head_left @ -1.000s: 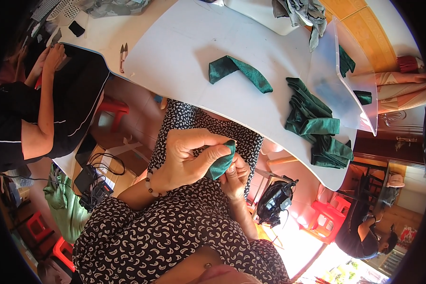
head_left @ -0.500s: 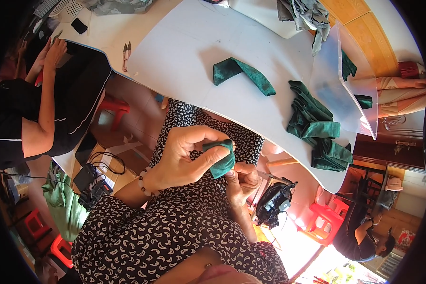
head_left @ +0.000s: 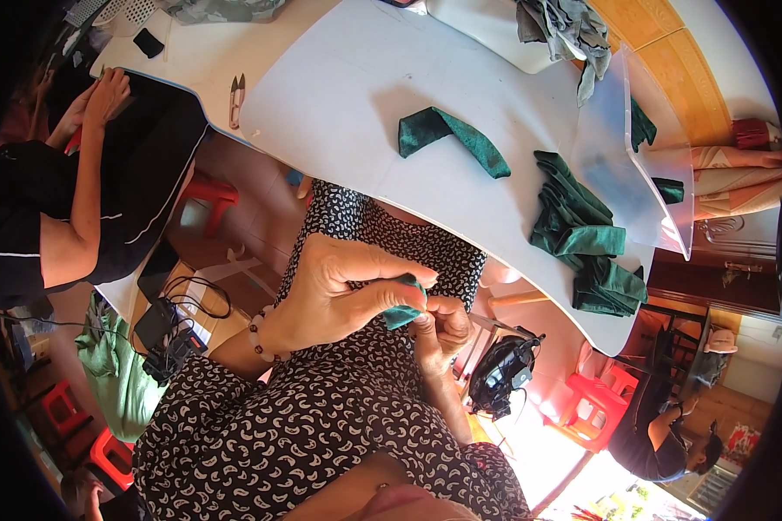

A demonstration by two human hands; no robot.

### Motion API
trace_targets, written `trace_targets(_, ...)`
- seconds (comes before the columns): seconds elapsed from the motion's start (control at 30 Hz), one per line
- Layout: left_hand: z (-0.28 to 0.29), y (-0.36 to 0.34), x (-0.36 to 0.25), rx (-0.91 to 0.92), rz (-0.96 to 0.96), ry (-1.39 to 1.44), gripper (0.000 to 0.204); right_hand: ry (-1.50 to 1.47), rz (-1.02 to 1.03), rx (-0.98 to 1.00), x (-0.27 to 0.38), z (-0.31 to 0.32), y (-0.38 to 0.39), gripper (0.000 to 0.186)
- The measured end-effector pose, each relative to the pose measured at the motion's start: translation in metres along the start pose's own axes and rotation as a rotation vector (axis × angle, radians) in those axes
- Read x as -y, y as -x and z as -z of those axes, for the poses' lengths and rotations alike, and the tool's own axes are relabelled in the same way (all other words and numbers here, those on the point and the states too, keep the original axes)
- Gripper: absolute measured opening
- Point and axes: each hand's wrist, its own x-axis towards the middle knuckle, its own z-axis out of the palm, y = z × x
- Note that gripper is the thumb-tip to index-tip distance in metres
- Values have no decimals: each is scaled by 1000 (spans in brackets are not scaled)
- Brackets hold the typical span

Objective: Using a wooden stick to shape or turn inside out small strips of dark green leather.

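Over my lap, in front of the table's near edge, a small piece of dark green velvety fabric [head_left: 398, 316] is bunched between my two hands. My left hand [head_left: 343, 282], with a beaded bracelet at the wrist, pinches it between thumb and fingertips. From the right, my right hand [head_left: 440, 334] grips its other side with thumb and curled fingers. Most of the cloth is covered by my fingers. On the table lies a folded green fabric strip [head_left: 453, 139], and to its right a pile of similar green strips [head_left: 578, 230].
A white table [head_left: 321, 95] curves ahead of me. Thread snips [head_left: 236, 102] lie at its left side. A clear plastic panel [head_left: 647, 165] stands at the right, near grey cloth [head_left: 565, 39]. Another person's hands [head_left: 96, 100] work at the far left. Red stools [head_left: 598, 408] stand behind, right.
My left fingers have closed further over the green fabric, so less of it shows. The right hand stays almost in place. The view has shifted slightly.
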Motion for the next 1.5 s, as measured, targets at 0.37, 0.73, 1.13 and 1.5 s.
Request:
trace_targets(0.37,-3,2,-6,55,60,16,17,-277,-66,195,-8,-9,-2,26)
trace_targets(0.73,-9,5,7,-37,150,264,19,-487,-209,390,-9,-14,-9,28)
trace_targets(1.13,-13,4,14,-31,213,451,23,-368,-59,318,-16,-6,-17,30)
trace_targets(1.5,-20,3,5,-9,88,286,17,-545,-148,380,-14,-4,-13,28)
